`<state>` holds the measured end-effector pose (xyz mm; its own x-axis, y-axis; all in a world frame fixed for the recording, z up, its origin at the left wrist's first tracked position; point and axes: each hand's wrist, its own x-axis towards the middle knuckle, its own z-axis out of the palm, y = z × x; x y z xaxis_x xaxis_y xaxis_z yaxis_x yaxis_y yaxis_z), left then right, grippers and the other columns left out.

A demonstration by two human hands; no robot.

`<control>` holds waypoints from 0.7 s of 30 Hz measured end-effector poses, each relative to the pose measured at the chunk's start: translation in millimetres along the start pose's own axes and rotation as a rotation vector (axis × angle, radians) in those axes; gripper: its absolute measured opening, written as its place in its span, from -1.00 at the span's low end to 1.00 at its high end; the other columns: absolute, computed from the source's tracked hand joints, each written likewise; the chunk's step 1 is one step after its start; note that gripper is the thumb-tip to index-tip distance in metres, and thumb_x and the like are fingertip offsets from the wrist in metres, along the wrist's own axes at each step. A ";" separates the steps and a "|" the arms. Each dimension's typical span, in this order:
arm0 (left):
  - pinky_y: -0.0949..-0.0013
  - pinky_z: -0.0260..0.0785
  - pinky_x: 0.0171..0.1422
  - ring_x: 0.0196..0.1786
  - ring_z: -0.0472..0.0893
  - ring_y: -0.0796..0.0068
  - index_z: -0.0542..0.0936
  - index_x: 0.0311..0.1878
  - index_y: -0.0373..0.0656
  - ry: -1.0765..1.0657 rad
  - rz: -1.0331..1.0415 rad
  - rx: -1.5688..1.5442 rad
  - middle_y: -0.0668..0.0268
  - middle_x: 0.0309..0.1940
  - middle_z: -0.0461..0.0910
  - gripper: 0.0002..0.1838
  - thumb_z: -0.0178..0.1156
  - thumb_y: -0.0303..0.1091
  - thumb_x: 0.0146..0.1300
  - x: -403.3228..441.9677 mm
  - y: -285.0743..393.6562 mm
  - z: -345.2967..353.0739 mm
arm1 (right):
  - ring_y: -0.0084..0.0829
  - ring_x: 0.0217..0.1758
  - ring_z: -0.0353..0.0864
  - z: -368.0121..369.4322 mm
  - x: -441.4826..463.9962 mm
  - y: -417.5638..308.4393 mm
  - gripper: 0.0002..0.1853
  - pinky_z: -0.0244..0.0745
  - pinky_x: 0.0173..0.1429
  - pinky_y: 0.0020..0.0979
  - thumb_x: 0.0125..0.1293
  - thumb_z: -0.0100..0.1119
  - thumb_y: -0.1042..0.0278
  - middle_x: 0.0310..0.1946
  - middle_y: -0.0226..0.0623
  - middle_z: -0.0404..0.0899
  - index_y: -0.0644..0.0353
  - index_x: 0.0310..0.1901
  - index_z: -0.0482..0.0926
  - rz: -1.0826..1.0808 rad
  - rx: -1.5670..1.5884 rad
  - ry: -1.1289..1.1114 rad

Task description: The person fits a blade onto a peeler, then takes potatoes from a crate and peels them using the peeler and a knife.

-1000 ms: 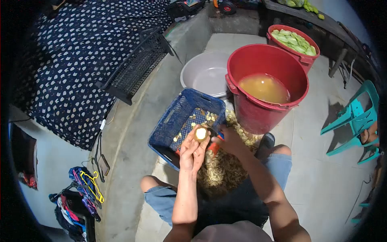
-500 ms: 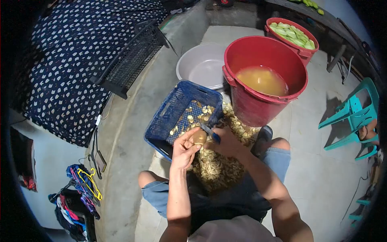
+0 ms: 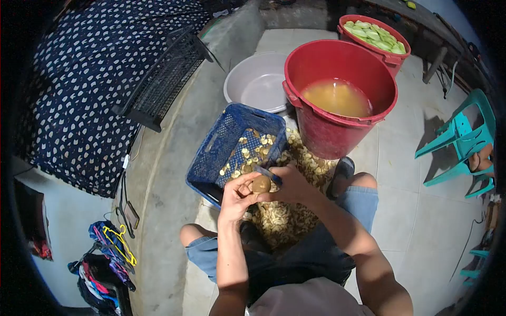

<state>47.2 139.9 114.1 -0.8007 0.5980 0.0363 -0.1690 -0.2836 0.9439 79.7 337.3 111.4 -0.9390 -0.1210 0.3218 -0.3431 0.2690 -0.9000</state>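
One round brown vegetable (image 3: 261,184) sits in the grip of the left hand (image 3: 235,199). The right hand (image 3: 293,184) is wrapped around a blue-handled knife (image 3: 276,179) just beside it. From the vegetable, a blue crate (image 3: 209,145) is at eleven o'clock, a red bucket (image 3: 328,138) at one, peels (image 3: 282,221) at five.

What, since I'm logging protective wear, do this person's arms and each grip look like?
The left arm and right arm are bare where they show, with no sleeve, watch or bracelet visible. The left grip is an ungloved human hand; the right grip is ungloved too, partly hidden. Small details such as rings can't be made out.
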 end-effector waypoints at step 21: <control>0.34 0.55 0.04 -0.09 0.66 0.34 0.50 0.10 -0.40 0.236 0.200 0.024 0.12 -0.07 0.62 -0.40 0.45 -0.67 -0.10 0.3 -16.2 19.8 | -0.13 -0.63 0.53 6.8 -4.6 22.9 -0.34 0.38 -0.53 -0.21 0.07 0.16 -0.47 -0.75 -0.27 0.38 0.11 -0.57 0.39 -0.183 -0.478 0.198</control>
<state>61.1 159.5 105.3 -0.9287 0.3402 0.1478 0.0169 -0.3591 0.9331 76.3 337.5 87.3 -0.8334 -0.0371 0.5514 -0.4300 0.6701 -0.6050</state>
